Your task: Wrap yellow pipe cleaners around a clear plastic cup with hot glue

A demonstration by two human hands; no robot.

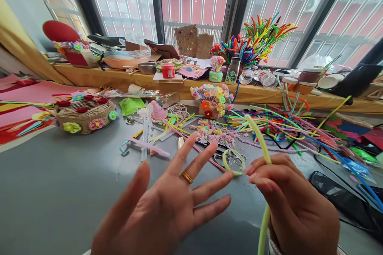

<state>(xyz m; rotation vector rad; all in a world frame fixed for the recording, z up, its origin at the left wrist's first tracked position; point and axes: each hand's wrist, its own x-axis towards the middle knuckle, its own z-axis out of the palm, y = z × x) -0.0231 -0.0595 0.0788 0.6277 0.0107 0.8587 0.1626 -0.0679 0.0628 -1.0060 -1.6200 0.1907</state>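
My left hand (170, 195) is raised over the grey table with its fingers spread and nothing in it; a gold ring circles one finger. In my right hand (287, 195) a pale yellow-green pipe cleaner (259, 135) is pinched between thumb and fingers. Its upper end sticks up and leans left, while the rest hangs below the hand. Just beyond my left fingertips lies a loop of the same yellow-green colour (225, 162). Behind that loop are scissors (220, 149), partly hidden by my left fingers.
Many loose pipe cleaners (269, 119) spread over the table's right side, with a black phone (338, 195) nearer me. Glue sticks (146, 146) lie left of centre. A flower-trimmed woven basket (85, 117) stands at left. Jars and a glass bottle (232, 71) line the window ledge.
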